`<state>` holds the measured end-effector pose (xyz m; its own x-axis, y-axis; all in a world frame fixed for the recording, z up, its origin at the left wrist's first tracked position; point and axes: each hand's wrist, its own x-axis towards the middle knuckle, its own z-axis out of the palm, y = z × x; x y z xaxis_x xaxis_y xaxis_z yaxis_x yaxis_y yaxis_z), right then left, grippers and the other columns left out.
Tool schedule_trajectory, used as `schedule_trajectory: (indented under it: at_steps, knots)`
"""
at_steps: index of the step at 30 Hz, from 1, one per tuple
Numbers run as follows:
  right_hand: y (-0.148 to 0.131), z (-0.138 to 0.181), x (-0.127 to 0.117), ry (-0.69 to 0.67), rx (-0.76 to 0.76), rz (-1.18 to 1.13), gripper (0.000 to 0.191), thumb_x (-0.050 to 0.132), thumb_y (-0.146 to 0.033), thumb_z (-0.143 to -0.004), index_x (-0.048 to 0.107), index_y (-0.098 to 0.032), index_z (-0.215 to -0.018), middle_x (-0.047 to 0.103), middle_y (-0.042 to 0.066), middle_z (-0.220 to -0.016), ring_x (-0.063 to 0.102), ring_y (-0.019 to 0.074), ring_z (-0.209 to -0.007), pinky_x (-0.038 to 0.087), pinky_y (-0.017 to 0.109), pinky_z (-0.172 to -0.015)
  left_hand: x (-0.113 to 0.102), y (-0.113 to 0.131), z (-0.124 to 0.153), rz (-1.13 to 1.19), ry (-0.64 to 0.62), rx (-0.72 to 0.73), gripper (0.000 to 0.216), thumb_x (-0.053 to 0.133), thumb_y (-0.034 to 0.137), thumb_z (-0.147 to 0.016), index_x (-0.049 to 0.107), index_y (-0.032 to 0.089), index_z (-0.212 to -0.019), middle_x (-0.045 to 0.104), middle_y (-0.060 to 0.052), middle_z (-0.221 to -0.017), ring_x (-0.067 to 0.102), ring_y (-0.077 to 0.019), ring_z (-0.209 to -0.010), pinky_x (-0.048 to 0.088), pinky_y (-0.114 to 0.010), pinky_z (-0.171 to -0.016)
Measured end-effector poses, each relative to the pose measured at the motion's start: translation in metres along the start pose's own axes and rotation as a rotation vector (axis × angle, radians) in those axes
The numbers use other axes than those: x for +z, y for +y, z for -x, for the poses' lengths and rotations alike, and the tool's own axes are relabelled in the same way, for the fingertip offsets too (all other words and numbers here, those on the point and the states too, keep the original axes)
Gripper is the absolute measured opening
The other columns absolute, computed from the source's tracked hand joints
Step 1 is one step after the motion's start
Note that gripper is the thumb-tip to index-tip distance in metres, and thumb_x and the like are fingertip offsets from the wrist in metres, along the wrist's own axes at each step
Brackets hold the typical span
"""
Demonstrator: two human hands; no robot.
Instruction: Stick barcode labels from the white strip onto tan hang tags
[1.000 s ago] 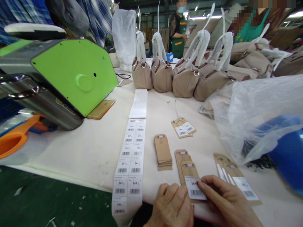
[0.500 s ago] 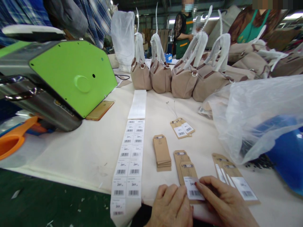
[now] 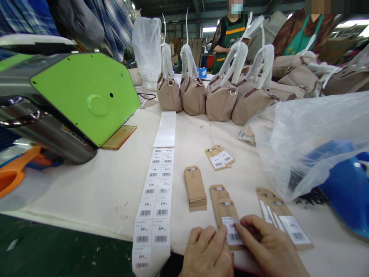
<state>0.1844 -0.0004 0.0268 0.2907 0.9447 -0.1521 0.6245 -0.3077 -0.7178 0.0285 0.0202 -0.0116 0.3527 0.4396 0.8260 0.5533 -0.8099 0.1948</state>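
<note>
Head view, sole view on record.

Finding 1: my left hand [image 3: 207,252] rests at the near edge of the table [image 3: 95,188], fingers loosely bent and clasping nothing. One fingertip touches the left edge of the barcode sticker [image 3: 233,232].

Finding 2: my right hand [image 3: 268,246] lies just beside it, forefinger tip pressed on the sticker's upper right part. The thumb is hidden, so I cannot tell whether this hand pinches the sticker or only presses it.

Finding 3: the sticker sits on the lower part of a brown card tag [image 3: 227,207], which overlaps another like it, directly in front of me.

Change noted: very little over the last second. Both hands stay on the same sticker and tag, and my right forefinger has crept slightly further across the label. I judge the sticker is seated and being smoothed down, not repositioned.

Surroundings:
- A stack of blank tags [image 3: 195,187] lies just left of the working tag.
- Labelled tags [image 3: 284,223] lie to the right.
- The label strip [image 3: 155,200] runs over the table edge.
- Strung tags [image 3: 219,157] lie further back.
- A plastic bag [image 3: 311,142] is on the right and a green machine [image 3: 86,96] on the left.
- Handbags [image 3: 193,96] stand in a row beyond
</note>
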Motion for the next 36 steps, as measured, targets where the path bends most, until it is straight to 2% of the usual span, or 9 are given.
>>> schedule_trajectory:
  at_steps: [9, 13, 18, 21, 23, 25, 29, 32, 36]
  knots:
    - [0.001, 0.003, 0.007, 0.113, -0.037, 0.134, 0.028, 0.046, -0.047, -0.073, 0.059, -0.025, -0.06, 0.065, 0.0, -0.05, 0.063, 0.019, -0.048, 0.047, 0.028, -0.048, -0.002, -0.002, -0.003, 0.008, -0.012, 0.018, 0.016, 0.049, 0.008, -0.075, 0.064, 0.013, -0.072, 0.072, -0.005, -0.082, 0.055, -0.0169, -0.073, 0.038, -0.03, -0.063]
    - [0.006, 0.002, 0.006, 0.211, -0.069, 0.286, 0.024, 0.048, -0.046, -0.073, 0.058, -0.024, -0.075, 0.063, -0.001, -0.05, 0.064, 0.0205, -0.048, 0.047, 0.03, -0.048, -0.004, -0.002, -0.004, 0.015, -0.03, 0.022, 0.014, 0.05, 0.008, -0.074, 0.064, 0.013, -0.074, 0.072, -0.006, -0.083, 0.056, -0.0177, -0.073, 0.038, -0.031, -0.063]
    - [0.014, 0.005, -0.001, 0.38, -0.257, 0.541, 0.031, 0.053, -0.053, -0.078, 0.055, -0.022, -0.078, 0.06, -0.003, -0.05, 0.06, 0.0174, -0.042, 0.046, 0.028, -0.041, -0.007, -0.002, -0.004, 0.034, -0.047, 0.017, 0.014, 0.05, 0.009, -0.075, 0.064, 0.012, -0.076, 0.071, -0.005, -0.086, 0.055, -0.018, -0.075, 0.038, -0.032, -0.066]
    - [0.011, 0.013, 0.001, 0.493, -0.636, 0.61, 0.026, 0.042, -0.038, -0.09, 0.058, -0.017, -0.095, 0.071, 0.005, -0.074, 0.068, 0.0174, -0.064, 0.053, 0.028, -0.06, -0.006, -0.001, -0.002, 0.04, -0.051, 0.02, 0.014, 0.049, 0.011, -0.076, 0.063, 0.013, -0.076, 0.071, -0.006, -0.088, 0.055, -0.0184, -0.075, 0.038, -0.033, -0.064]
    - [0.01, 0.019, 0.006, 0.469, -0.891, 0.648, 0.027, 0.036, -0.024, -0.091, 0.059, -0.014, -0.101, 0.073, 0.008, -0.091, 0.068, 0.0178, -0.084, 0.052, 0.029, -0.076, -0.006, -0.002, -0.002, 0.052, -0.047, 0.022, 0.016, 0.047, 0.009, -0.077, 0.061, 0.014, -0.072, 0.071, -0.006, -0.086, 0.055, -0.0178, -0.073, 0.037, -0.032, -0.061]
    - [0.012, 0.023, 0.011, 0.417, -1.028, 0.722, 0.03, 0.036, -0.018, -0.089, 0.061, -0.012, -0.104, 0.073, 0.009, -0.1, 0.066, 0.0185, -0.095, 0.048, 0.029, -0.084, -0.006, -0.002, -0.003, 0.061, -0.045, 0.02, 0.019, 0.044, 0.007, -0.078, 0.059, 0.015, -0.068, 0.07, -0.006, -0.084, 0.055, -0.017, -0.072, 0.036, -0.032, -0.059]
    - [0.023, 0.023, 0.014, 0.386, -1.066, 0.879, 0.034, 0.039, -0.023, -0.087, 0.063, -0.01, -0.108, 0.069, 0.012, -0.11, 0.065, 0.0245, -0.099, 0.031, 0.042, -0.105, -0.009, -0.002, -0.005, 0.055, -0.048, 0.026, 0.017, 0.046, 0.01, -0.079, 0.062, 0.012, -0.077, 0.071, -0.005, -0.085, 0.054, -0.0168, -0.073, 0.038, -0.031, -0.061]
    - [0.026, 0.021, 0.016, 0.392, -1.012, 0.91, 0.036, 0.039, -0.024, -0.086, 0.063, -0.01, -0.109, 0.067, 0.012, -0.115, 0.06, 0.0286, -0.107, 0.016, 0.05, -0.111, -0.008, -0.002, -0.004, 0.062, -0.055, 0.024, 0.016, 0.047, 0.011, -0.078, 0.063, 0.012, -0.078, 0.071, -0.006, -0.088, 0.054, -0.0178, -0.076, 0.038, -0.032, -0.063]
    - [0.023, 0.018, 0.022, 0.424, -0.925, 0.882, 0.036, 0.04, -0.017, -0.085, 0.062, -0.01, -0.111, 0.064, 0.012, -0.12, 0.03, 0.0284, -0.135, 0.01, 0.051, -0.113, -0.007, -0.002, -0.001, 0.077, -0.075, -0.006, 0.015, 0.047, 0.008, -0.076, 0.059, 0.014, -0.067, 0.07, -0.005, -0.09, 0.055, -0.0179, -0.076, 0.038, -0.033, -0.064]
